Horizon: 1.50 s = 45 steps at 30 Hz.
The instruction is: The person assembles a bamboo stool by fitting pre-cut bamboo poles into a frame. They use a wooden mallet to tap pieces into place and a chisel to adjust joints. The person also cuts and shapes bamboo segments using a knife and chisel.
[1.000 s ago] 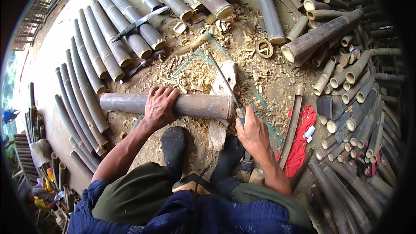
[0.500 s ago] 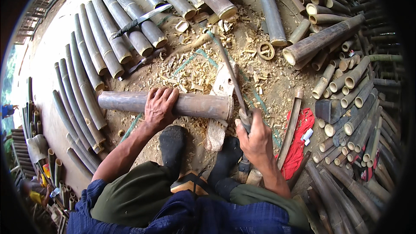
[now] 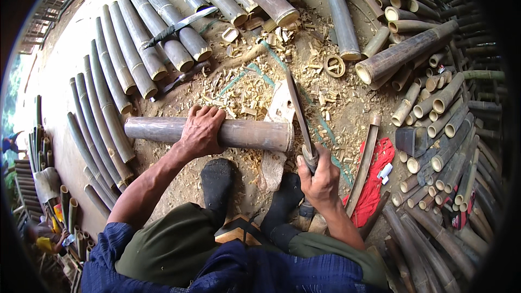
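A thick brown bamboo tube [image 3: 255,134] lies crosswise in front of my feet, its right end resting on a pale wooden block [image 3: 279,103]. My left hand [image 3: 202,132] is wrapped over the tube near its middle. In my right hand [image 3: 321,180] I grip the dark handle of a long machete [image 3: 298,109]. Its blade points away from me and stands just beside the tube's cut right end; whether the two touch I cannot tell.
Pale wood chips [image 3: 244,95] cover the ground beyond the block. Bamboo tubes [image 3: 130,49] lie in rows at the left and far side, a second long knife [image 3: 179,27] across some. More bamboo [image 3: 450,130] is stacked at the right, near a red cloth [image 3: 374,184] and a split bamboo piece [image 3: 362,165].
The machete has turned a little in my right hand, so more of the blade's flat shows. My left hand keeps its hold on the bamboo tube, which has hardly moved.
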### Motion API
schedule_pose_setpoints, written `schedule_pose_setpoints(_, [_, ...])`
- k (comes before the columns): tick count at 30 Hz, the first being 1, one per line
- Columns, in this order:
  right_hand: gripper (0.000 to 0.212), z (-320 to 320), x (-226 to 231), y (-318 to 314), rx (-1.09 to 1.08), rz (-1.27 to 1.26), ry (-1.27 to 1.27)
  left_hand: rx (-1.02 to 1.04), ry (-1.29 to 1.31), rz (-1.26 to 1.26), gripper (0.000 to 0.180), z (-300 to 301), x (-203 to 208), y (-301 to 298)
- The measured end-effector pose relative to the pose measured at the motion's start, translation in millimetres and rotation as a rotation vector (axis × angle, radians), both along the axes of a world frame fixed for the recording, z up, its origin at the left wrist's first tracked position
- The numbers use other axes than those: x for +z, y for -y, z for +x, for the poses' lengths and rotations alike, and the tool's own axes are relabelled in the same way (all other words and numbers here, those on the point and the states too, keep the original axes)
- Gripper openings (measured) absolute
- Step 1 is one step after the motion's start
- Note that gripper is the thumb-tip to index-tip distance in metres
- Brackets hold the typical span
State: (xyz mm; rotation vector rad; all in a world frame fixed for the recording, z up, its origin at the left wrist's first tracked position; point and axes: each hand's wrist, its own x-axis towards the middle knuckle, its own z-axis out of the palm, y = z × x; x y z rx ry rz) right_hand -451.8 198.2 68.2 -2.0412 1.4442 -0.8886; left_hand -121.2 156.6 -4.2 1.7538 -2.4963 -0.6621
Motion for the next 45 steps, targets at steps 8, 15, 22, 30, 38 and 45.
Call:
schedule_pose_setpoints(8, [0.023,2,14,12,0.007,0.282,-0.236,0.035,-0.062,-0.100,0.057,-6,-2,-10])
schedule_pose_setpoints(15, [0.026,-15,-46,-4,-0.042,0.309,-0.387,0.021,-0.079,-0.094,0.058,-13,-4,-2])
schedule_pose_setpoints(22, [0.031,6,32,7,0.037,0.133,-0.138,0.033,-0.056,-0.090,0.052,-5,-6,-8])
schedule_pose_setpoints(30, [0.032,-2,-3,16,0.034,0.428,-0.434,0.028,-0.049,-0.092,0.052,-4,-7,-9])
schedule_pose_setpoints(38, [0.029,-21,-48,6,-0.019,0.400,-0.437,0.016,-0.051,-0.081,0.052,-14,-4,-1])
schedule_pose_setpoints(45, [0.031,3,26,10,0.038,0.235,-0.175,0.057,-0.060,-0.187,0.054,-7,-4,-17])
